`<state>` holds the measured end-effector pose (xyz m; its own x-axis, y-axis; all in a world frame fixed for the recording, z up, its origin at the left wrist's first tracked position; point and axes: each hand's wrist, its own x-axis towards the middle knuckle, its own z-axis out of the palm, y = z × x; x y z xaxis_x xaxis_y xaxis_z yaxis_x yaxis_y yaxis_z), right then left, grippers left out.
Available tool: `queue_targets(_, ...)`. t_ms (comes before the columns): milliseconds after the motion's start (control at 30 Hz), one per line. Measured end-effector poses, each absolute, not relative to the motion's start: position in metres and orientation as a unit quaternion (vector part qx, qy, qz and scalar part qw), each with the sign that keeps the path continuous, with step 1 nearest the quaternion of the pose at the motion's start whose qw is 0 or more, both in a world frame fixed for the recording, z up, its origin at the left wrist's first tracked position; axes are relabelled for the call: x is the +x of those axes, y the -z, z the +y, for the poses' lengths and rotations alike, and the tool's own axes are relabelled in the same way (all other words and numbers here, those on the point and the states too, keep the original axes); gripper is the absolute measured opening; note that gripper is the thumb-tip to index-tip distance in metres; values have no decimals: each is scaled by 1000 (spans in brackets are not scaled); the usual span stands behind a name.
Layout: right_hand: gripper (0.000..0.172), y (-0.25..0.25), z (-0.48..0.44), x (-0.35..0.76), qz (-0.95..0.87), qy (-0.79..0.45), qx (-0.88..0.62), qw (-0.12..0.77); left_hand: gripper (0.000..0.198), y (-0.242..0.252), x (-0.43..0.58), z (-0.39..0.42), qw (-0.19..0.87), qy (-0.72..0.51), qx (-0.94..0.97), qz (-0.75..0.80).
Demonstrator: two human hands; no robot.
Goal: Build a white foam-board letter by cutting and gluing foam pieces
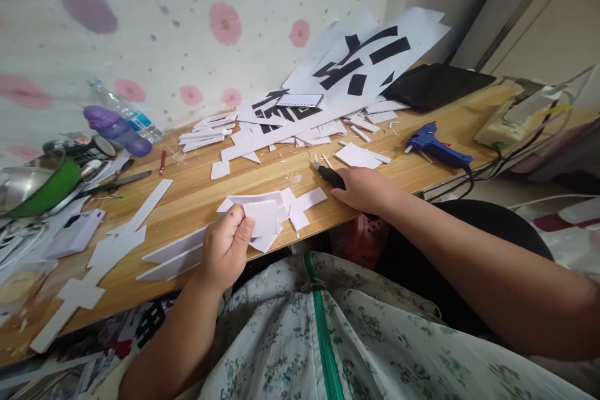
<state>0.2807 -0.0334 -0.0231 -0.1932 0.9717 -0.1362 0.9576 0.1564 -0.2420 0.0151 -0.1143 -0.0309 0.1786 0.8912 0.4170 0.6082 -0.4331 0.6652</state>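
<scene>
My left hand (226, 244) is closed round a white foam-board cut-out (265, 215) at the near edge of the wooden table (197, 190), thumb pressed on top. My right hand (363, 189) rests on the table to the right, fingers closed on a black-handled craft knife (329, 175) whose tip points away to the left. Small white offcuts (304, 203) lie between the two hands.
A blue glue gun (435, 147) with its black cord lies at right. Printed sheets with black shapes (356, 65) and white strips (206, 131) pile at the back. Long white cut-outs (107, 250), scissors (117, 182), a purple bottle (117, 130) and a green bowl (42, 190) crowd the left.
</scene>
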Motion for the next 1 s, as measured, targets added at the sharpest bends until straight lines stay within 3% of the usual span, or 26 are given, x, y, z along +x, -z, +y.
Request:
queue_targets(133, 35, 19, -35, 270, -810, -57, -576, 97, 31, 32, 16, -115, 194, -401, 733, 514)
queue_targets(267, 29, 25, -43, 250, -899, -115, -365, 212, 33, 33, 16, -114, 207, -400, 715, 536)
queue_targets(400, 15, 33, -46, 233, -922, -126, -306, 202, 33, 34, 15, -114, 218, -398, 705, 545)
queue_targets(833, 20, 50, -60, 235, -923, -31, -355, 145, 31, 33, 17, -115, 169, -394, 724, 539)
queue_targets(1000, 17, 45, -72, 241, -919, -53, -349, 176, 32, 31, 19, -115, 162, -390, 726, 543)
